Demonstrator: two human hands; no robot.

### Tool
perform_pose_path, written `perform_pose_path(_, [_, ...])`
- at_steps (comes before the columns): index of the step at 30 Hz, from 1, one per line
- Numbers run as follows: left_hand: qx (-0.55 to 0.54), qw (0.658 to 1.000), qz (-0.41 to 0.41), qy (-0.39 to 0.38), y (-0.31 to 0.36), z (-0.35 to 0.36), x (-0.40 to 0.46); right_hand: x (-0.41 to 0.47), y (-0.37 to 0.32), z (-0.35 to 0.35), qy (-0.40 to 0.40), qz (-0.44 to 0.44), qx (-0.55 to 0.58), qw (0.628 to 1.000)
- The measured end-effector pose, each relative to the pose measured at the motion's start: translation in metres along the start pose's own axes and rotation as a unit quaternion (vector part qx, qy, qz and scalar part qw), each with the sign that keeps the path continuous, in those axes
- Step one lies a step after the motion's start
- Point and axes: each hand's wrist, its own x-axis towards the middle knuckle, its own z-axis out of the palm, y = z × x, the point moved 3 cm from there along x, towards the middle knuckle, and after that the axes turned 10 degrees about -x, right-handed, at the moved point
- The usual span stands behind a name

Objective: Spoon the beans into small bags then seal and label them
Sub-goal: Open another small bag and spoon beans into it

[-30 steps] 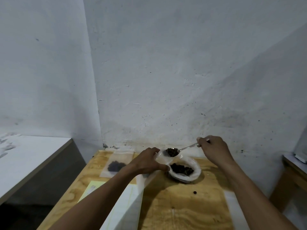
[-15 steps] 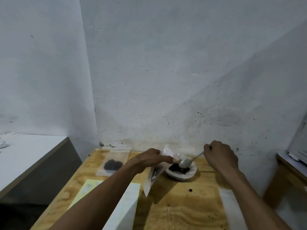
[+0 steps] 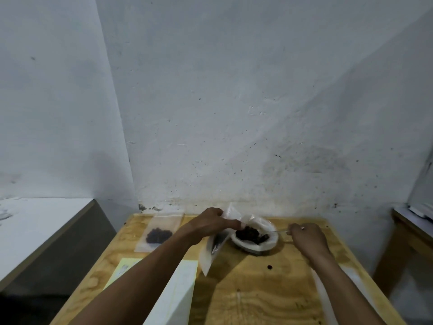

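Dark beans (image 3: 248,233): heaped in white bowl (image 3: 269,245) on plywood tabletop (image 3: 269,289). Left hand (image 3: 210,225) fingers pinch clear small plastic bag (image 3: 214,250) open beside it; right hand (image 3: 307,238) fingers grip thin metal spoon (image 3: 277,231). Advisable: keep bag mouth over bowl

A single head-worn wide-angle camera looks forward and down over the wooden table (image 3: 269,299) from its near edge, facing the wall (image 3: 234,102) along the far edge; both forearms reach in from below.
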Motion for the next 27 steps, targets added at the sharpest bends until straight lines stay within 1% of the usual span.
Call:
perform_pose_path(4, [0.001,0.998,0.046,0.035,-0.003,-0.018,-0.007,0.005,-0.013,-0.021,0.011,-0.021,0.029,0.999])
perform_pose_path(7, [0.064,0.994,0.067,0.066,-0.004,-0.024,-0.010,0.005,-0.032,-0.035,0.009,-0.043,0.047,0.998])
perform_pose_path(10, [0.128,0.987,0.068,0.074,-0.008,-0.021,-0.009,0.005,-0.057,-0.046,0.014,-0.072,0.047,0.996])
perform_pose_path(12, [0.132,0.986,0.068,0.075,-0.008,-0.017,-0.008,0.002,-0.073,-0.047,0.022,-0.107,0.014,0.994])
perform_pose_path(15, [0.136,0.985,0.080,0.076,-0.004,-0.010,-0.010,-0.006,-0.091,-0.041,0.033,-0.164,-0.065,0.984])
perform_pose_path(18, [0.141,0.983,0.087,0.080,0.001,-0.005,-0.009,-0.011,-0.101,-0.039,0.069,-0.182,-0.109,0.975])
perform_pose_path(21, [0.089,0.988,0.077,0.098,0.004,-0.007,-0.010,-0.012,-0.104,-0.049,0.136,-0.179,-0.120,0.967])
perform_pose_path(23, [0.037,0.989,0.069,0.129,0.004,-0.012,-0.011,-0.012,-0.097,-0.055,0.159,-0.171,-0.137,0.963])
perform_pose_path(25, [-0.018,0.986,0.066,0.154,0.004,-0.016,-0.012,-0.010,-0.084,-0.051,0.158,-0.157,-0.157,0.962])
perform_pose_path(27, [-0.067,0.981,0.064,0.169,0.004,-0.018,-0.013,-0.009,-0.066,-0.038,0.136,-0.143,-0.156,0.968])
